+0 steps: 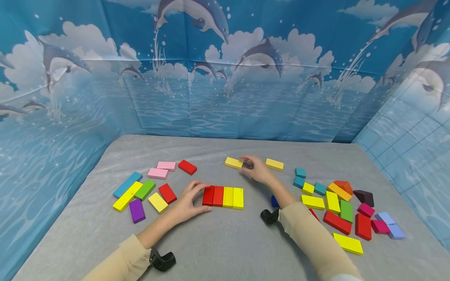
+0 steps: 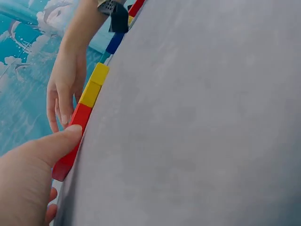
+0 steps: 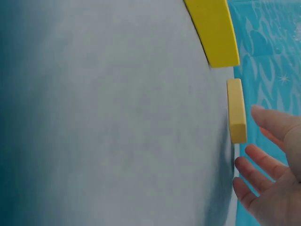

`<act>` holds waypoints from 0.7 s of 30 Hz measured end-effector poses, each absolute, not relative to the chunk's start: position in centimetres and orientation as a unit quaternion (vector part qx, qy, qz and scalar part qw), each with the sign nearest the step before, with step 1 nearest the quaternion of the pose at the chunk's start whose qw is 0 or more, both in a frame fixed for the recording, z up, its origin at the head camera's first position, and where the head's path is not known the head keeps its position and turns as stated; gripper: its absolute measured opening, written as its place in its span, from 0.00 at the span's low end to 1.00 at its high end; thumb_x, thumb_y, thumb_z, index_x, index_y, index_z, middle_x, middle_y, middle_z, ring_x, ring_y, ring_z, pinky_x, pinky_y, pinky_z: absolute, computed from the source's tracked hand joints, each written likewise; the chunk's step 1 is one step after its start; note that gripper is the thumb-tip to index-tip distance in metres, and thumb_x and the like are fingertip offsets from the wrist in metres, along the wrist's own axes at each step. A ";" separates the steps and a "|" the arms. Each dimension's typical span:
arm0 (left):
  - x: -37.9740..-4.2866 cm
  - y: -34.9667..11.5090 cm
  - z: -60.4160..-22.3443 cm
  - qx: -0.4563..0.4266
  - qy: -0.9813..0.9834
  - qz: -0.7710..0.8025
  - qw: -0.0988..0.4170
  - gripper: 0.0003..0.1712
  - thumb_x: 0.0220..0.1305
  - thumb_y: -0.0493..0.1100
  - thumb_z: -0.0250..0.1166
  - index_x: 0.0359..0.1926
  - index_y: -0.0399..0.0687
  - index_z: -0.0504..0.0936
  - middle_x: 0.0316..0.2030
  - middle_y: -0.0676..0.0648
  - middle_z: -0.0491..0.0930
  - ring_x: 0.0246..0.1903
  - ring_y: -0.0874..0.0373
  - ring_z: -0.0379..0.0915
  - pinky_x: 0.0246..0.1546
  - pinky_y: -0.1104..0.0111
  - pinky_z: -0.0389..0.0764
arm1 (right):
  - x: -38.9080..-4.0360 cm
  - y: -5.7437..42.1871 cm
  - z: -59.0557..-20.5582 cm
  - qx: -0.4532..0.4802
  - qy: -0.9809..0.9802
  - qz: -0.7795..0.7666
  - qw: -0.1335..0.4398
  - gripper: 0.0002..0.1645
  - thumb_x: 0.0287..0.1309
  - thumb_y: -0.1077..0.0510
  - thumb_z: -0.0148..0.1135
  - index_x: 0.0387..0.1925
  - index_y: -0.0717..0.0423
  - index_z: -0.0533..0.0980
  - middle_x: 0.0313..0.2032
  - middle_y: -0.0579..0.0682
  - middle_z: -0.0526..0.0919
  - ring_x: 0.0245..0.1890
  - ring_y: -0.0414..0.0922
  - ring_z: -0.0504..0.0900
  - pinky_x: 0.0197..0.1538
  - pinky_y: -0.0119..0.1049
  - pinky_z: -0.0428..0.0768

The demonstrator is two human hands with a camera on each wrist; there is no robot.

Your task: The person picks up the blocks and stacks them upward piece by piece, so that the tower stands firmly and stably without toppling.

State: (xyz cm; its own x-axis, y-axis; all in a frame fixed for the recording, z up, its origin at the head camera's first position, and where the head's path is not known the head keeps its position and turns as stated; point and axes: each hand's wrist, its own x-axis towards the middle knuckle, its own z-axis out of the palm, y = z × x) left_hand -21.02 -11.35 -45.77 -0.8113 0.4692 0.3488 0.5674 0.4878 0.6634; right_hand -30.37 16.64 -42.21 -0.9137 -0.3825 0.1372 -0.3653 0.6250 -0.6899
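A row of two red blocks (image 1: 213, 196) and two yellow blocks (image 1: 233, 198) lies side by side on the grey cloth. My left hand (image 1: 191, 200) holds the row's left end, fingertips at the far edge and thumb (image 2: 63, 141) against the near side of the red block (image 2: 66, 162). Farther back, my right hand (image 1: 258, 169) reaches beside a pale yellow block (image 1: 233, 162), its fingertips close to the right end. In the right wrist view, the thumb and loosely bent fingers (image 3: 254, 174) stand apart from a pale yellow block (image 3: 236, 110).
Another pale yellow block (image 1: 275, 164) lies right of my right hand. Loose blocks in several colours, among them a purple block (image 1: 137, 210), sit left. More crowd the right, including a green block (image 1: 346, 211). A dolphin-print curtain (image 1: 218, 105) stands behind the table.
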 end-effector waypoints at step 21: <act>-20.5 -11.6 -47.0 -0.308 -0.858 -0.386 0.143 0.21 0.50 0.42 0.70 0.47 0.47 0.79 0.41 0.50 0.75 0.44 0.57 0.69 0.43 0.64 0.76 | -30.8 14.6 -43.5 -0.253 0.887 -0.387 -0.004 0.19 0.52 0.65 0.64 0.48 0.63 0.76 0.46 0.58 0.79 0.43 0.51 0.75 0.48 0.44 0.74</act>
